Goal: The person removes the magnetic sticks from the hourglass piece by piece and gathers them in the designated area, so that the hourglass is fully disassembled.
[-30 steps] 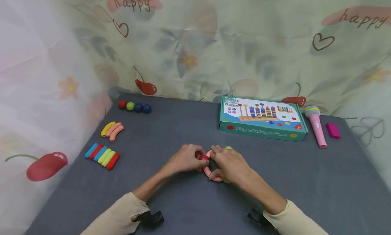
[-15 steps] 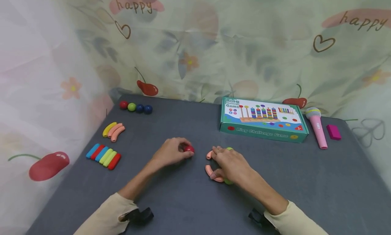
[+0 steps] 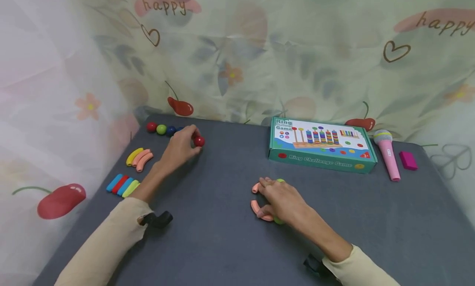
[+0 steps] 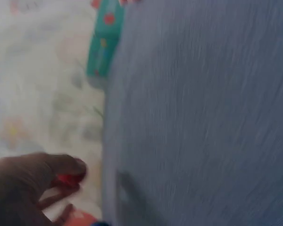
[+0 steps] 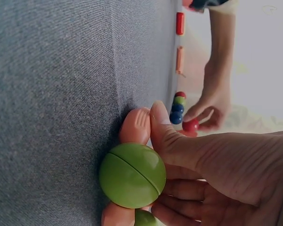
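My left hand (image 3: pixel 177 147) pinches a red ball (image 3: pixel 199 141) between thumb and fingers, close to a row of balls at the back left. That row has a red ball (image 3: pixel 151 127), a green ball (image 3: pixel 161 129) and blue balls, one partly behind the hand. At the centre, my right hand (image 3: pixel 283 201) spans a broken ring, its thumb against a peach curved piece (image 3: pixel 260 211) and its fingertips at another peach piece (image 3: pixel 255 188). A green ball (image 5: pixel 132 175) joins peach pieces in the right wrist view; the hand hides much of the ring. The left wrist view is blurred.
Yellow and peach curved pieces (image 3: pixel 139 159) lie at the left, with coloured sticks (image 3: pixel 122 185) partly behind the left sleeve. A Ring Challenge Game box (image 3: pixel 323 147), a pink toy microphone (image 3: pixel 387 156) and a magenta block (image 3: pixel 408 160) stand at the back right.
My left hand has pulled the red ball from the ring's left side and carried it back and left to the ball row, leaving a gap between the peach ends. My right hand stays put.
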The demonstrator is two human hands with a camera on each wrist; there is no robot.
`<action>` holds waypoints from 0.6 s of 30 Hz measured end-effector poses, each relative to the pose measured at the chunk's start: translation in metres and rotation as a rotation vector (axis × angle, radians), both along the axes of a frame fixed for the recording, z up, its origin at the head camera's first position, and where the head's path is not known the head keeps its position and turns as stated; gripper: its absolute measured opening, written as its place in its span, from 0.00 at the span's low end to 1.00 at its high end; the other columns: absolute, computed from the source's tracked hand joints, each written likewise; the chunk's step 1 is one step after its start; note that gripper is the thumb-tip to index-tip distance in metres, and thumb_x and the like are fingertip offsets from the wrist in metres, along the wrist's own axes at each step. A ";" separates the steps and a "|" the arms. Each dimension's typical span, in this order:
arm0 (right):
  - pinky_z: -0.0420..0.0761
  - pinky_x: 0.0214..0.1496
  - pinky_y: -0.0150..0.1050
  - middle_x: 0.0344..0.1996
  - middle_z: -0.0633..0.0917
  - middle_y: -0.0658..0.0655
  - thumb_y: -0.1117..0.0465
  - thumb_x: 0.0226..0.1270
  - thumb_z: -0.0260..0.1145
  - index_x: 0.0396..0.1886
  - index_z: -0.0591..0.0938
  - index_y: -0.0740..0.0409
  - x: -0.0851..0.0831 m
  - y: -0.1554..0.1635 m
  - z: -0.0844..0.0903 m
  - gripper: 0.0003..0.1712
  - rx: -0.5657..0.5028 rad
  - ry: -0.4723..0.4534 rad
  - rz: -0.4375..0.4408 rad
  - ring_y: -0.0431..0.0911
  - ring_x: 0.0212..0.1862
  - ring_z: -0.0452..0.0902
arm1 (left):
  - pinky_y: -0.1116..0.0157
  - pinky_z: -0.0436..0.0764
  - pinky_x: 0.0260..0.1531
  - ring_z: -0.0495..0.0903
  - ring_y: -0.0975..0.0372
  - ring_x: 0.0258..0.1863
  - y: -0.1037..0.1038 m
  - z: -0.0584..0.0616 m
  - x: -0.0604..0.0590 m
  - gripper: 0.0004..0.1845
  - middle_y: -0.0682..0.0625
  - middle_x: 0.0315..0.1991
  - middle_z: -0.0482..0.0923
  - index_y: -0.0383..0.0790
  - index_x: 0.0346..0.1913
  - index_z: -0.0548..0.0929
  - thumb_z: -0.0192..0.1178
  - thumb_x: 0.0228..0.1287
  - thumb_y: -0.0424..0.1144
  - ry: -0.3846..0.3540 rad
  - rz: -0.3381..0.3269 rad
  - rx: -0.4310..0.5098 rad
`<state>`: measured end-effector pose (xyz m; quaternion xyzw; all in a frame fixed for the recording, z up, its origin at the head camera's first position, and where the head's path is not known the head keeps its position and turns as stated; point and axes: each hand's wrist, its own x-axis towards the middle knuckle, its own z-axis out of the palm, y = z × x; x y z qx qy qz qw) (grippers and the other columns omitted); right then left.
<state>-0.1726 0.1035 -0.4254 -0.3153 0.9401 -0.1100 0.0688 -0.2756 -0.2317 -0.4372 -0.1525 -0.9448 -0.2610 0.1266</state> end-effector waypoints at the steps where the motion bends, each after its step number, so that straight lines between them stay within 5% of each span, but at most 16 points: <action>1: 0.78 0.69 0.59 0.69 0.79 0.69 0.53 0.61 0.80 0.66 0.81 0.66 0.000 0.000 0.000 0.37 -0.003 0.001 0.002 0.62 0.73 0.75 | 0.50 0.83 0.48 0.83 0.48 0.45 -0.004 0.000 -0.007 0.22 0.37 0.50 0.83 0.30 0.56 0.80 0.74 0.60 0.28 0.027 -0.013 -0.017; 5: 0.77 0.70 0.60 0.70 0.78 0.70 0.53 0.61 0.80 0.66 0.81 0.67 0.000 0.001 0.000 0.37 -0.013 -0.022 -0.004 0.62 0.74 0.74 | 0.43 0.80 0.55 0.83 0.45 0.52 -0.016 -0.001 -0.029 0.23 0.36 0.56 0.83 0.30 0.59 0.82 0.73 0.61 0.28 0.077 -0.037 -0.088; 9: 0.76 0.71 0.60 0.70 0.78 0.70 0.54 0.62 0.79 0.67 0.80 0.67 0.000 0.001 0.001 0.37 -0.018 -0.041 -0.011 0.62 0.74 0.74 | 0.34 0.73 0.58 0.81 0.41 0.59 -0.024 -0.004 -0.045 0.20 0.37 0.59 0.84 0.35 0.59 0.84 0.72 0.64 0.31 0.058 0.011 -0.168; 18: 0.75 0.72 0.59 0.72 0.77 0.68 0.52 0.62 0.80 0.68 0.80 0.66 -0.001 0.001 0.002 0.38 -0.003 -0.056 -0.019 0.61 0.75 0.73 | 0.31 0.69 0.62 0.81 0.39 0.58 -0.032 -0.010 -0.055 0.19 0.34 0.56 0.85 0.34 0.58 0.83 0.70 0.64 0.29 0.001 0.041 -0.254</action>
